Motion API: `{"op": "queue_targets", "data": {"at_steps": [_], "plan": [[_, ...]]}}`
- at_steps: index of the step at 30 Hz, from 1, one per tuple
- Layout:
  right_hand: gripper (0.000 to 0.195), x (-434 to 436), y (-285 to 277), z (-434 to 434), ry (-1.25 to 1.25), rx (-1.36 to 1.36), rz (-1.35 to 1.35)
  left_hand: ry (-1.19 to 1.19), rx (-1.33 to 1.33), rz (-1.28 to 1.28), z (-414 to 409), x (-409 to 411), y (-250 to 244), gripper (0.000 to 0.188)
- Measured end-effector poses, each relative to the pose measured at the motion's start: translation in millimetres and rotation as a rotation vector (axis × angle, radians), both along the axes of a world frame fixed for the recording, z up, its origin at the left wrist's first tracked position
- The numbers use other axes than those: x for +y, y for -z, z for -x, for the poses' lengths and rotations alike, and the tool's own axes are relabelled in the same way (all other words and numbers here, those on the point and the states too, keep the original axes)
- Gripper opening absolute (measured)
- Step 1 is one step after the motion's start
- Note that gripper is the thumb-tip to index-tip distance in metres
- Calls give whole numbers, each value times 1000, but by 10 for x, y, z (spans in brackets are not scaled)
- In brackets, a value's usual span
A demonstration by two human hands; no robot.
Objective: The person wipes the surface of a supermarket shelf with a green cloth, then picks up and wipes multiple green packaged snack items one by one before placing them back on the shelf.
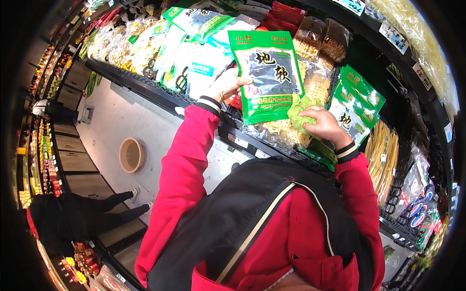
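Note:
My left hand (229, 83) grips a green packet of dried food (267, 74) by its left edge, thumb on the front. The packet has a clear window with dark contents and bears large writing. In my right hand (326, 125) is a crumpled yellow-green cloth (302, 111), which lies against the packet's lower right corner. Below and behind the packet are clear bags of pale dried noodles (287, 131). Similar green packets (351, 105) lean on the shelf just right of my right hand.
A black shelf edge (145, 85) runs before me, stocked with bagged dried goods (140, 43). Long yellow dried sticks (381, 156) lie at the right. A tan bucket (131, 155) stands on the tiled floor (109, 120). Two people, one in dark clothes (76, 218), are by the left shelves.

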State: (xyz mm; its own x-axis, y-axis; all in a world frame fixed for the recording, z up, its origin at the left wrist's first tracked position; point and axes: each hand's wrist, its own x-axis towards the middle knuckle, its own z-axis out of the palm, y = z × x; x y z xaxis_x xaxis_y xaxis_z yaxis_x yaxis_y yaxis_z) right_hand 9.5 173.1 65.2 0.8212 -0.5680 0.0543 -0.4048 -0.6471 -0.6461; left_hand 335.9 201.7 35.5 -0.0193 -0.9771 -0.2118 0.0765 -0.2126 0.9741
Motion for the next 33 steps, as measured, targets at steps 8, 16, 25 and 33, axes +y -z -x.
{"op": "queue_targets", "data": {"at_steps": [8, 16, 25, 33], "plan": [[30, -98, -354, -484, 309, -344, 346, -138, 20, 8, -99, 86, 160, 19], [40, -637, 131, -1151, 510, 3, 278, -94, -154, -174, 13, 215, -124, 28], [38, -19, 40, -733, 316, 0, 334, -534, 708, 30, 270, 132, 191, 19], [33, 559, -27, 346, 97, -64, -167, -470, 560, 12, 468, 382, -452, 37]]}}
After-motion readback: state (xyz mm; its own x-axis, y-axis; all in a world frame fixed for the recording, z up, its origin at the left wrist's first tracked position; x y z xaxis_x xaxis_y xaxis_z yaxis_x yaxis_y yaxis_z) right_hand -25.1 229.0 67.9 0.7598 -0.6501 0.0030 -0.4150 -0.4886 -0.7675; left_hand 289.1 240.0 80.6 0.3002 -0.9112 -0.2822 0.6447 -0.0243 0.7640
